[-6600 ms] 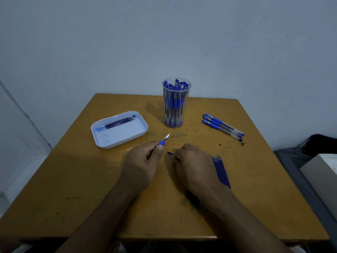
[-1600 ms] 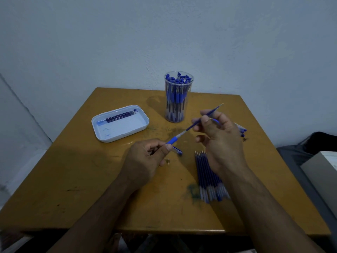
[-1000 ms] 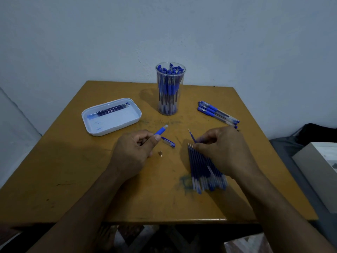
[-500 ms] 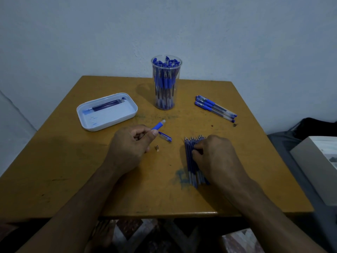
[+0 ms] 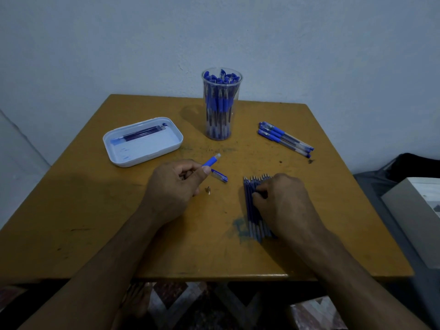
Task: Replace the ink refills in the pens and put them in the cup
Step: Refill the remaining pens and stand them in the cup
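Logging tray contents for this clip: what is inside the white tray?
A few dark blue refills lie along the far side of the white tray, with blue ink smears on its floor. Nothing covers them; the exact count is unclear.

No readable text anywhere — nothing legible on the pens in the clear cup (image 5: pixel 221 103), nor on the white tray (image 5: pixel 142 141) left of it.

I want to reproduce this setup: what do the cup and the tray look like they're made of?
Cup: likely clear glossy plastic, possibly glass; the pens show through its wall. Tray: looks like smooth white plastic with rounded, moulded corners.
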